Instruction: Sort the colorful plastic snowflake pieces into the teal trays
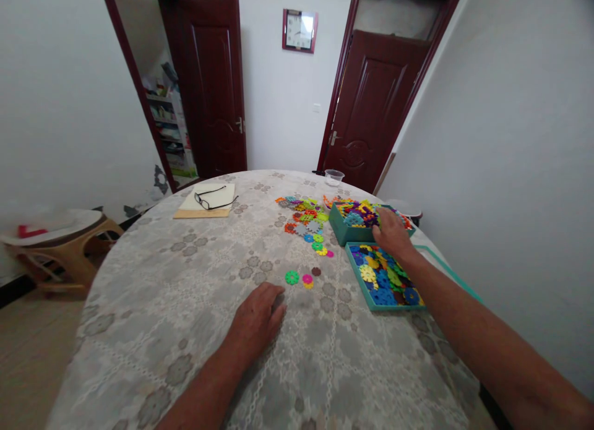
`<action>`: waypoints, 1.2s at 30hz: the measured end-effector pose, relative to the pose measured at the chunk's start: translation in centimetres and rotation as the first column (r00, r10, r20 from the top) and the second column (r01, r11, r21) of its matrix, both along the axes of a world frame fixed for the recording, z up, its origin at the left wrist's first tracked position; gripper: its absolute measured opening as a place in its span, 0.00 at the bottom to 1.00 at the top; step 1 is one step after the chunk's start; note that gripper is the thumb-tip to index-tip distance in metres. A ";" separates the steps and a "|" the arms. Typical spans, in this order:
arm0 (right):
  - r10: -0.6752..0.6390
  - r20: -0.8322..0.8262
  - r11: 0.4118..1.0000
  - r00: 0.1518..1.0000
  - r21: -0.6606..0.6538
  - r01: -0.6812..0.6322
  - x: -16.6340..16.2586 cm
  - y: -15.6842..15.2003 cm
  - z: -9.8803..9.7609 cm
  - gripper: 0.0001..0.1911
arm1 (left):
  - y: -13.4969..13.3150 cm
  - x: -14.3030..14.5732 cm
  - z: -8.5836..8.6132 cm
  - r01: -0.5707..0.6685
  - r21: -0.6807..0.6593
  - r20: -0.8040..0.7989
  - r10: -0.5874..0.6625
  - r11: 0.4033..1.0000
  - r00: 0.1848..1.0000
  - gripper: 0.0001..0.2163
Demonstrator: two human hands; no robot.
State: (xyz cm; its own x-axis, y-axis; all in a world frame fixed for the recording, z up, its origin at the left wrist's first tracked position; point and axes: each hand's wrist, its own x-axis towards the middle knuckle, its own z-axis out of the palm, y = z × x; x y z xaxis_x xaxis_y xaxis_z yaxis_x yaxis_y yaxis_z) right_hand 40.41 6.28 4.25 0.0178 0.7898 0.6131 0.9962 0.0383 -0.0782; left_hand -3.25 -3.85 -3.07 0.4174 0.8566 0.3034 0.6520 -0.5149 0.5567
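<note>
Left hand [258, 322] nearest the camera, palm down and flat on the round table [185, 306] with its grey lace-pattern cloth, fingers loosely together, holding nothing. Just beyond its fingertips, toward the near teal tray, lie three loose plastic gear-shaped discs: green [291, 277], pink-and-yellow [307, 280] and dark brown [316, 271], set apart from each other. Right hand [391, 232] reaches across the far edge of the shallow teal tray of coloured gear discs [387, 278], fingers curled down at the rim of the deeper teal box heaped with more discs [357, 223] just behind that tray; whether it pinches a piece cannot be told, fingertips hidden. Left of the box, a scattered patch of mixed-colour discs [306, 223] lies loose on the cloth, trailing toward the three singles. Judged progress: early; most pieces in the tray and box or scattered loose, only those few singled out, nothing visibly joined. Farther left of the box, black-framed glasses [214, 197] rest on a tan pad [205, 202]. Small clear plastic cup [334, 177] stands behind the box at the table's far edge.
</note>
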 end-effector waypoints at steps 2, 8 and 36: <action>0.024 -0.010 0.998 1.000 0.055 -0.023 -1.8 -1.0 0.0 0.30 | 0.0 0.1 0.0 0.000 -0.006 -0.002 0.000 1.000 1.000 0.12; 0.333 -0.092 0.917 0.939 -0.200 -0.345 -11.8 -4.6 -3.8 0.28 | 0.0 0.2 0.0 -0.004 -0.013 -0.038 0.003 1.000 0.999 0.12; -0.070 -0.087 0.872 0.994 -0.489 0.019 -19.0 5.5 -7.4 0.29 | -0.3 0.3 0.4 0.003 -0.025 -0.033 -0.004 1.000 0.999 0.12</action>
